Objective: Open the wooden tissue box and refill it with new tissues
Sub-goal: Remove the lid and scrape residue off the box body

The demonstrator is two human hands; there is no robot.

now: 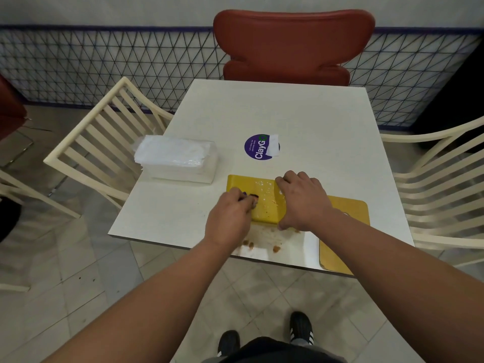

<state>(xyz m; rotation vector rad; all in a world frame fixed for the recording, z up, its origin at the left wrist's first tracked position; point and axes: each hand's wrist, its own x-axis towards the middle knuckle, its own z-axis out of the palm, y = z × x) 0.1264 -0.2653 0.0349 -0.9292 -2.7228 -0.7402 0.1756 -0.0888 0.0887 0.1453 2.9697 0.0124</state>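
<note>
Head view, white bench (301,113). Yellow wooden tissue box (262,197) — near the front edge, under both hands. Right hand (301,203): grip curled over the box's right part, holding it. Left hand (230,213): fingers pinched at a dark spot on the box top. Wrapped tissue pack (175,158) — apart, at the bench's left edge. Yellow flat panel (345,231) beside the right wrist.

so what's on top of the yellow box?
Both hands: the left hand pinches something small and dark on the box, the right hand grips across it. White flecks show; the surface under the hands is hidden.
</note>
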